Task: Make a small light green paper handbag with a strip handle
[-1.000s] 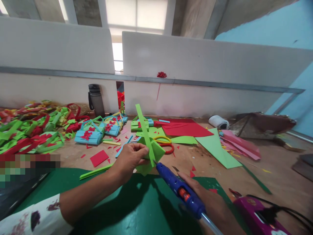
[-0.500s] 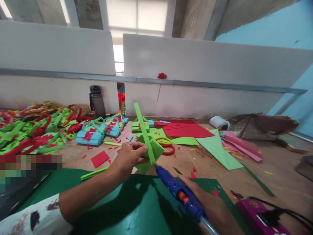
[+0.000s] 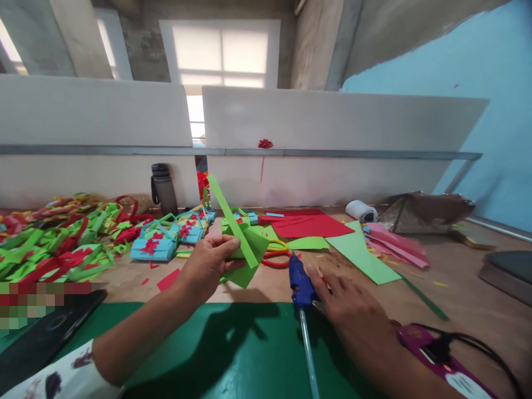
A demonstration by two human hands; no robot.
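Observation:
My left hand point(image 3: 208, 263) pinches a light green folded paper piece point(image 3: 253, 257) between thumb and fingers, above the edge of the green mat point(image 3: 187, 343). A long green paper strip point(image 3: 226, 208) slants up across it. Beside my right hand point(image 3: 353, 310), a blue glue gun point(image 3: 302, 282) points away from me, a clear glue stick point(image 3: 308, 354) jutting from its rear. The fingers of my right hand are stretched out along the gun's right side, not wrapped round it; whether they touch it is unclear. Red and yellow-handled scissors point(image 3: 276, 259) lie behind the gun.
Small blue paper bags with red bows point(image 3: 153, 248) and a heap of green and red paper pieces point(image 3: 54, 244) lie left. A dark bottle point(image 3: 162, 188) stands behind. Red sheets point(image 3: 313, 223), a pale green sheet point(image 3: 366, 255) and a purple device with a cord point(image 3: 444, 354) are right.
The glue gun's tip has come away from the green paper, and the gun has swung to point forward. My right hand's fingers have loosened from it. The view has tilted up.

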